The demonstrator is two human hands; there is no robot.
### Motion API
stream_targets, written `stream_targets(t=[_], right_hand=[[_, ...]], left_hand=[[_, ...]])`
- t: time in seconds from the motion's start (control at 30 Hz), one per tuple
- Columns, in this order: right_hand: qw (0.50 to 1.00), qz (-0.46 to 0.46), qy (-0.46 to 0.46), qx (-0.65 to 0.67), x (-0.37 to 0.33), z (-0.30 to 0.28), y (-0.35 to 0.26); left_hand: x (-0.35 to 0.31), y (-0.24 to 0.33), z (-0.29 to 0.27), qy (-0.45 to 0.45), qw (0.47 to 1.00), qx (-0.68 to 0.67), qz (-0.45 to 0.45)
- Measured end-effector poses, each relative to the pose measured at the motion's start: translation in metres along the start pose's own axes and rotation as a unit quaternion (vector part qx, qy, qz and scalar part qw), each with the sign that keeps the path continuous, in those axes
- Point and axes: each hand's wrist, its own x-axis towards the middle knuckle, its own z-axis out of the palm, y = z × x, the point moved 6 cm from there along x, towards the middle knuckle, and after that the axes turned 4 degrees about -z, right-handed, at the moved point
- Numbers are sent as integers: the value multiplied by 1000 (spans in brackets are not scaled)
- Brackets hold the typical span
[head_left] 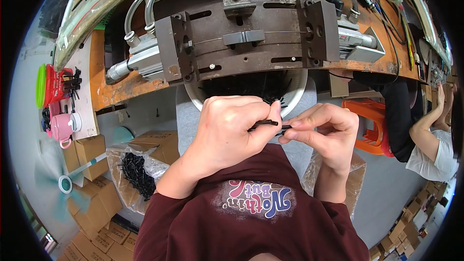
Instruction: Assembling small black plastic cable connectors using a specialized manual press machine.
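In front of my chest, my left hand point(229, 123) is closed round a thin black stick-like part point(264, 123), whose end pokes out between thumb and fingers. Beside it, my right hand point(326, 128) pinches another slim black piece point(286, 127) between thumb and fingertips. The two pieces lie close together; whether they touch I cannot tell. Just beyond my hands is a white basin point(194, 97) with many dark thin parts inside, partly hidden by my left hand. Behind it stands a dark metal fixture point(212, 21) with a small grey block point(243, 37) on a thin rod.
Pneumatic cylinders point(145, 59) with clear hoses flank the fixture on an orange workbench point(110, 89). A plastic-lined box of black parts point(137, 174) and a fan point(65, 183) are at left. An orange stool point(369, 128) and another person point(435, 150) are at right.
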Motion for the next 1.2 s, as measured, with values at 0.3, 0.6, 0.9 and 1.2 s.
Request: stream_targets(t=[0.3, 0.6, 0.9, 1.2], right_hand=[[981, 52, 61, 176, 12, -15, 9], [994, -4, 111, 20, 7, -13, -2], [998, -26, 55, -8, 4, -6, -5], [994, -26, 110, 9, 2, -15, -7]], left_hand=[[-3, 1, -26, -64, 973, -219, -45], [-3, -5, -32, 133, 977, 160, 48], [8, -6, -22, 108, 954, 277, 40], [10, -4, -25, 102, 957, 271, 32]])
